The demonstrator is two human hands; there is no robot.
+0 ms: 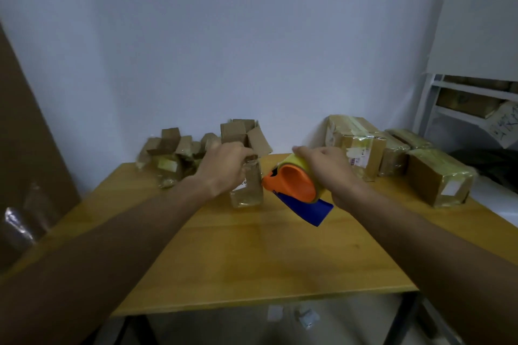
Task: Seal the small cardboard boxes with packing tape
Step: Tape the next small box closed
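At the far left of the wooden counter [252,255], against the wall, lies a heap of small open boxes [173,154], their flaps up, probably waiting for tape. Just to the right of it stands one more open box [244,133] with its flaps spread. In front of this, the left hand [224,168] holds the small cardboard box [248,187] that is being sealed; the fingers are curled over its top and press it down on the counter, I think so that it does not slide when tape is pulled across. The box looks already shiny with tape on its sides. Touching its right edge is the orange nose of the tape dispenser [294,185]. The right hand [328,171] grips it from above, fingers wrapped over the yellowish roll, and the blue handle points down toward the person. At the far right, well apart, sit several taped boxes [392,157] in a group, seemingly finished.
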